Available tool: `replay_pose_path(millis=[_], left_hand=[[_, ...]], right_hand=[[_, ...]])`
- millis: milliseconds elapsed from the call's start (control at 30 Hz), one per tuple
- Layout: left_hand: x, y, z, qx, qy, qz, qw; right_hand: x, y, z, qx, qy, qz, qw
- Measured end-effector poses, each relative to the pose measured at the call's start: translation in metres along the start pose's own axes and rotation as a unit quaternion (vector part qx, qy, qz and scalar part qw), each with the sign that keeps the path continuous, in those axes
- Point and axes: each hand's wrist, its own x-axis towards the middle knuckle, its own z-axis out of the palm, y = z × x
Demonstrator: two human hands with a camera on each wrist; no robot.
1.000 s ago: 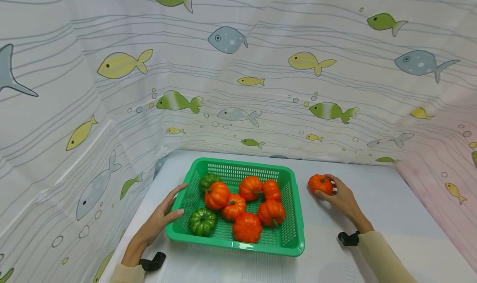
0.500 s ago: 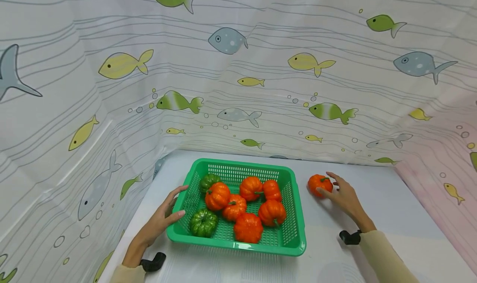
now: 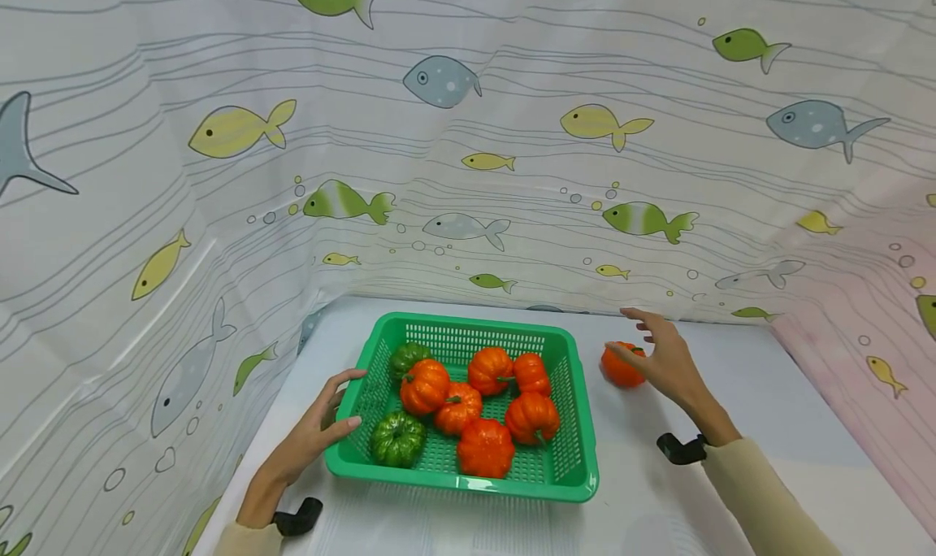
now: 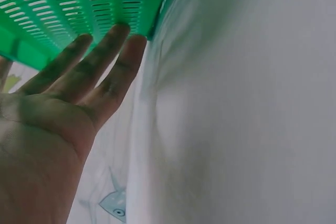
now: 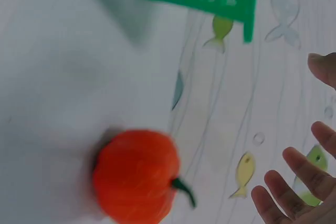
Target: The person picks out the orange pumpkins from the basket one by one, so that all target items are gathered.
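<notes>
A green plastic basket (image 3: 409,475) stands in the head view with several orange pumpkins (image 3: 486,449) and two green pumpkins (image 3: 397,440) in it. At its left side is my left hand (image 3: 314,430); the left wrist view shows the extended fingers (image 4: 97,64) against the slotted basket wall (image 4: 44,11). Right of the basket, one orange pumpkin (image 3: 620,374) sits on the table, partly hidden by my right hand (image 3: 673,369). That hand hovers with fingers and thumb spread. In the right wrist view the pumpkin (image 5: 136,177) lies apart from the fingers (image 5: 310,177), green stem visible.
A white table (image 3: 731,426) carries the basket. Fish-patterned cloth walls (image 3: 541,206) rise behind and at both sides. Each wrist wears a small black camera (image 3: 680,449).
My right hand has let go of the orange pumpkin and lifted up and away from it. The pumpkin stays on the table. My left hand keeps its place by the basket.
</notes>
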Motion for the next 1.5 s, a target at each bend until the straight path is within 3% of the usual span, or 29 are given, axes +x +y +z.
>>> replay_pose_path(millis=[133,367,567,900,1133,1500], left_hand=[[0.002,0.005,-0.004,-0.012,-0.017,-0.018,0.9996],[0.007,0.015,-0.015,-0.044,-0.057,-0.074,0.9946],[0.007,0.017,-0.018,-0.061,-0.067,-0.103,0.9905],[0.007,0.023,-0.015,-0.080,-0.070,-0.108,0.9885],[0.005,0.023,-0.014,-0.090,-0.066,-0.114,0.9872],[0.006,0.016,-0.013,-0.089,-0.069,-0.108,0.9878]], right_hand=[[0.005,-0.024,0.004,0.014,-0.011,-0.032,0.9993],[0.009,-0.059,0.015,0.025,-0.026,-0.106,0.9937],[0.010,-0.083,0.024,0.029,-0.048,-0.129,0.9900],[0.014,-0.111,0.041,0.066,-0.100,-0.155,0.9806],[0.015,-0.131,0.056,0.086,-0.155,-0.149,0.9727],[0.026,-0.153,0.086,0.076,-0.210,-0.195,0.9550]])
